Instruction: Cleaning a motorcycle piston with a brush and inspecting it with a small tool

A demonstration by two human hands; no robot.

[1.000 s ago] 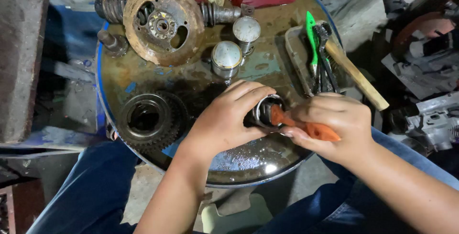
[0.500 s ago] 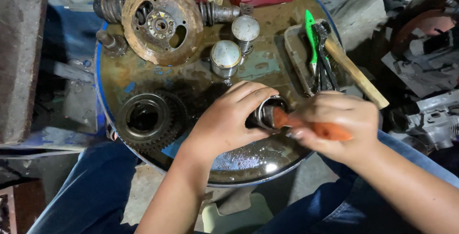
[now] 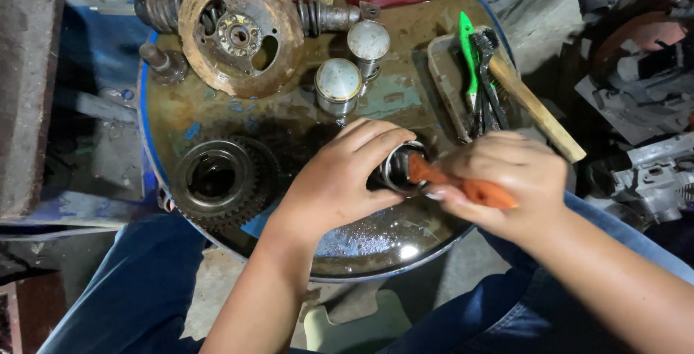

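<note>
My left hand (image 3: 340, 180) wraps around a short round metal sleeve (image 3: 399, 168) and holds it on the oily top of a blue drum (image 3: 347, 253). My right hand (image 3: 506, 180) grips an orange-handled brush (image 3: 463, 186) whose head is pushed into the sleeve's open mouth. The brush head itself is hidden inside the sleeve. Both hands sit at the near right part of the drum top.
A dark toothed gear (image 3: 217, 180) lies at the drum's left. A rusty round plate (image 3: 238, 32) and two pistons (image 3: 338, 83) stand at the back. A small tray (image 3: 444, 86) holds a green-handled tool (image 3: 468, 50), pliers and a wooden-handled tool (image 3: 538, 108). Engine parts (image 3: 650, 173) lie at right.
My right hand has shifted slightly with the brush, which stays in the sleeve's mouth. My left hand keeps its hold on the sleeve.
</note>
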